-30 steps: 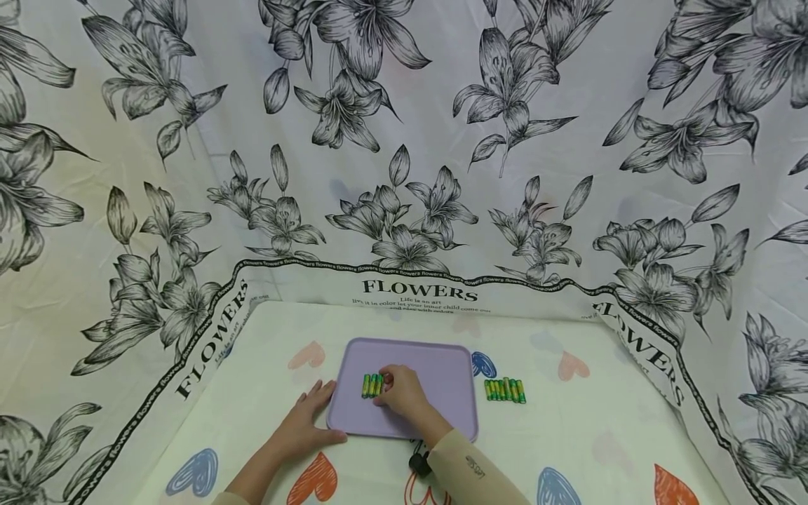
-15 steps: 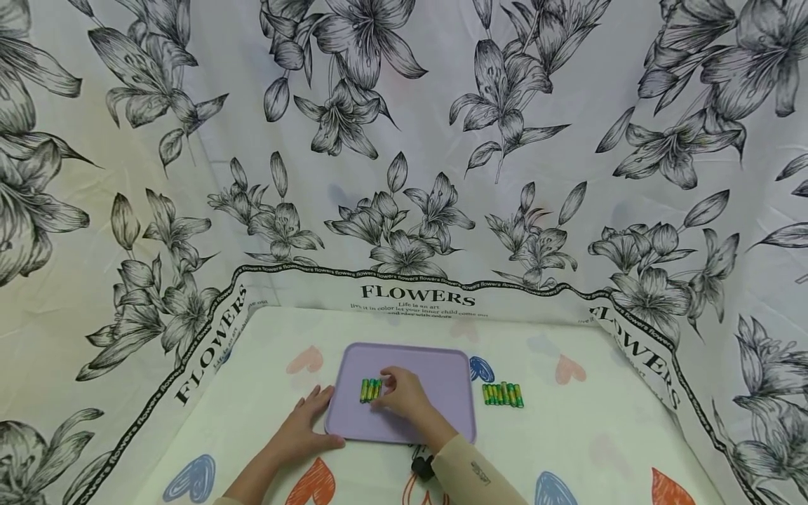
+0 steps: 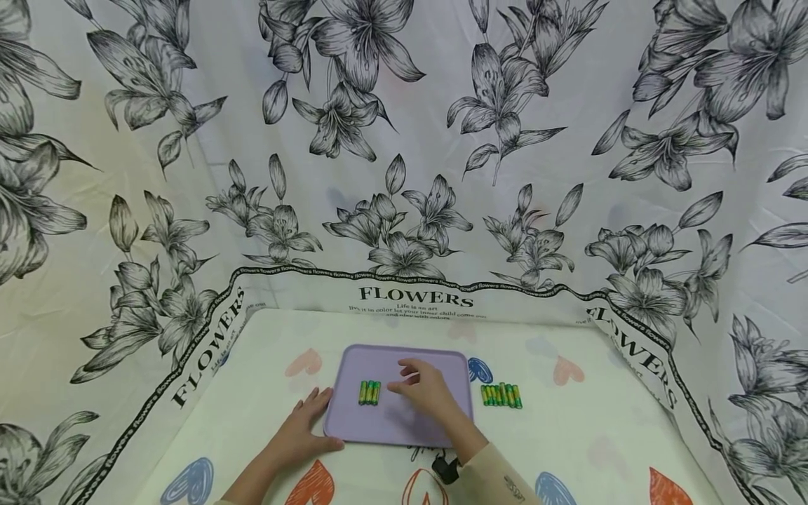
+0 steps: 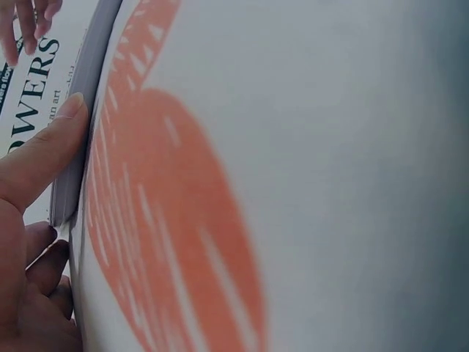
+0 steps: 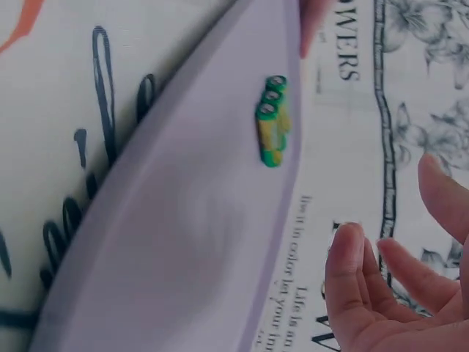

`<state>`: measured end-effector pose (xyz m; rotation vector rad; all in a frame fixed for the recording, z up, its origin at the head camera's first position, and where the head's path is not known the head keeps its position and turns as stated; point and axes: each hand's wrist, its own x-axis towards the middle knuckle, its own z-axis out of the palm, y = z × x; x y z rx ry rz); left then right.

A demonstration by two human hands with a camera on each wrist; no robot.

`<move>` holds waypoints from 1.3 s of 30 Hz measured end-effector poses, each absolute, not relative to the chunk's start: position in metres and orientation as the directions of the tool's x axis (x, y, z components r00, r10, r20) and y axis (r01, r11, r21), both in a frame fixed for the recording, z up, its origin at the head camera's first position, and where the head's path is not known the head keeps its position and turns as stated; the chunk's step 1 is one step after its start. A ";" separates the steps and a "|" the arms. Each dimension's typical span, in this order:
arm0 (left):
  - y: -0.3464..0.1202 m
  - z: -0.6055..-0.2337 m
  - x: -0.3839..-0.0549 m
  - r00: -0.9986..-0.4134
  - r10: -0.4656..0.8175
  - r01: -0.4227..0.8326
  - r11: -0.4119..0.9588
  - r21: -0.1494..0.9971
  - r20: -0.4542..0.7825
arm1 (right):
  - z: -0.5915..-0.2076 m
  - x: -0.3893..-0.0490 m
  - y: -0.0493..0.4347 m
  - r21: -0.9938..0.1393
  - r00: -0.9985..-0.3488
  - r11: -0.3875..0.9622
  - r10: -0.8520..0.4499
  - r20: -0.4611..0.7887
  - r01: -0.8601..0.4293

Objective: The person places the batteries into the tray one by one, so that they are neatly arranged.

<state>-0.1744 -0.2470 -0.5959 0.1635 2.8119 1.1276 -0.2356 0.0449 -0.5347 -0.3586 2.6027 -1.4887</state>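
Note:
On a purple tray point(image 3: 353, 424) stand or lie three green and yellow batteries point(image 3: 369, 393), side by side in a short row left of its middle. My right hand point(image 3: 429, 393) hovers over the tray to the right of them, apart from them. Its fingers point(image 5: 348, 257) are loosely bent with nothing between them. At the tray's front left corner rests my left hand point(image 3: 306, 426), fingers along the left side and thumb point(image 4: 55, 147) touching the rim. Another row of several batteries point(image 3: 501, 395) lies on the cloth right of the tray.
A white cloth point(image 3: 606, 435) with printed hearts covers the table. A small black object point(image 3: 445, 468) shows by the right wrist, in front of the tray. Flower-printed curtains point(image 3: 404, 140) enclose the back and sides.
My right hand has let go of the battery row and moved right, away from it, its fingers parting. My left hand stays at the tray's corner.

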 end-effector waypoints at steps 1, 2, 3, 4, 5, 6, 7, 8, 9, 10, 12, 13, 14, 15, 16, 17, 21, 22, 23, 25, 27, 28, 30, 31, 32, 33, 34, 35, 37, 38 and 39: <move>-0.247 -0.596 -0.174 -0.989 0.137 0.059 0.717 0.694 -0.058 | -0.531 -0.235 0.049 -0.866 -0.966 0.481 -0.260 0.012 -0.140; -0.248 -0.596 -0.174 -0.989 0.137 0.059 0.715 0.697 -0.057 | -0.528 -0.234 0.052 -0.868 -0.967 0.476 -0.256 0.015 -0.140; -0.248 -0.596 -0.175 -0.989 0.138 0.057 0.712 0.700 -0.059 | -0.526 -0.233 0.056 -0.870 -0.968 0.473 -0.250 0.017 -0.137; -0.248 -0.596 -0.175 -0.989 0.138 0.056 0.711 0.701 -0.061 | -0.523 -0.232 0.060 -0.871 -0.969 0.470 -0.246 0.023 -0.141; -0.248 -0.596 -0.175 -0.988 0.142 0.064 0.712 0.700 -0.054 | -0.521 -0.231 0.064 -0.871 -0.969 0.470 -0.244 0.031 -0.146; -0.249 -0.596 -0.175 -0.988 0.142 0.061 0.713 0.699 -0.057 | -0.519 -0.230 0.069 -0.872 -0.969 0.466 -0.242 0.036 -0.149; -0.249 -0.596 -0.174 -0.988 0.142 0.061 0.716 0.695 -0.060 | -0.517 -0.229 0.073 -0.872 -0.969 0.465 -0.244 0.043 -0.155; -0.249 -0.596 -0.174 -0.988 0.142 0.059 0.719 0.693 -0.062 | -0.515 -0.228 0.078 -0.870 -0.968 0.466 -0.245 0.048 -0.160; -0.249 -0.596 -0.174 -0.988 0.141 0.059 0.721 0.691 -0.063 | -0.514 -0.227 0.082 -0.868 -0.968 0.468 -0.245 0.052 -0.165; -0.249 -0.596 -0.174 -0.988 0.140 0.058 0.723 0.689 -0.063 | -0.512 -0.226 0.087 -0.868 -0.968 0.465 -0.245 0.061 -0.172; -0.250 -0.596 -0.174 -0.988 0.136 0.052 0.723 0.689 -0.069 | -0.510 -0.224 0.096 -0.867 -0.969 0.464 -0.236 0.075 -0.180; -0.250 -0.596 -0.174 -0.988 0.136 0.052 0.724 0.688 -0.069 | -0.509 -0.223 0.101 -0.867 -0.970 0.464 -0.231 0.080 -0.182; -0.250 -0.595 -0.174 -0.988 0.137 0.052 0.723 0.688 -0.068 | -0.509 -0.222 0.105 -0.866 -0.972 0.466 -0.219 0.086 -0.181; -0.250 -0.595 -0.174 -0.988 0.140 0.057 0.722 0.690 -0.066 | -0.509 -0.221 0.110 -0.865 -0.974 0.467 -0.209 0.093 -0.182; -0.251 -0.595 -0.174 -0.988 0.143 0.061 0.722 0.690 -0.062 | -0.510 -0.221 0.115 -0.863 -0.975 0.469 -0.199 0.102 -0.186; -0.251 -0.594 -0.173 -0.988 0.146 0.065 0.721 0.690 -0.060 | -0.511 -0.220 0.119 -0.863 -0.976 0.471 -0.189 0.106 -0.184; -0.250 -0.592 -0.173 -0.986 0.153 0.068 0.713 0.698 -0.060 | -0.511 -0.219 0.137 -0.856 -0.982 0.485 -0.141 0.123 -0.177; -0.250 -0.592 -0.173 -0.986 0.153 0.066 0.711 0.700 -0.062 | -0.512 -0.219 0.142 -0.852 -0.984 0.493 -0.127 0.128 -0.175; -0.250 -0.592 -0.173 -0.986 0.152 0.062 0.710 0.701 -0.066 | -0.512 -0.218 0.147 -0.853 -0.984 0.492 -0.120 0.133 -0.175; -0.249 -0.592 -0.173 -0.986 0.151 0.060 0.707 0.704 -0.068 | -0.513 -0.218 0.158 -0.850 -0.985 0.498 -0.102 0.138 -0.171; -0.248 -0.595 -0.174 -0.986 0.150 0.056 0.707 0.704 -0.072 | -0.514 -0.217 0.169 -0.848 -0.987 0.505 -0.093 0.133 -0.162; -0.249 -0.596 -0.174 -0.986 0.147 0.053 0.708 0.704 -0.073 | -0.516 -0.217 0.174 -0.847 -0.987 0.508 -0.091 0.130 -0.159; -0.249 -0.598 -0.173 -0.987 0.140 0.046 0.708 0.704 -0.077 | -0.518 -0.217 0.184 -0.845 -0.990 0.515 -0.084 0.117 -0.144; -0.250 -0.599 -0.173 -0.987 0.136 0.040 0.710 0.703 -0.081 | -0.520 -0.217 0.190 -0.842 -0.991 0.522 -0.079 0.111 -0.136; -0.250 -0.599 -0.172 -0.988 0.132 0.037 0.709 0.704 -0.082 | -0.521 -0.218 0.195 -0.839 -0.992 0.528 -0.075 0.102 -0.127; -0.250 -0.599 -0.172 -0.988 0.129 0.035 0.710 0.703 -0.081 | -0.523 -0.218 0.200 -0.837 -0.993 0.534 -0.071 0.096 -0.119; -0.250 -0.598 -0.172 -0.989 0.128 0.034 0.709 0.705 -0.080 | -0.525 -0.219 0.206 -0.834 -0.994 0.540 -0.070 0.087 -0.111; -0.250 -0.598 -0.172 -0.989 0.128 0.035 0.710 0.703 -0.080 | -0.526 -0.220 0.213 -0.829 -0.995 0.549 -0.067 0.077 -0.101; -0.249 -0.597 -0.173 -0.988 0.133 0.041 0.714 0.698 -0.077 | -0.530 -0.219 0.226 -0.816 -0.996 0.573 -0.067 0.053 -0.082; -0.248 -0.596 -0.174 -0.988 0.136 0.045 0.715 0.698 -0.075 | -0.532 -0.219 0.233 -0.808 -0.997 0.585 -0.070 0.039 -0.072; -0.248 -0.595 -0.174 -0.988 0.139 0.050 0.715 0.697 -0.073 | -0.535 -0.218 0.239 -0.799 -0.997 0.598 -0.069 0.027 -0.063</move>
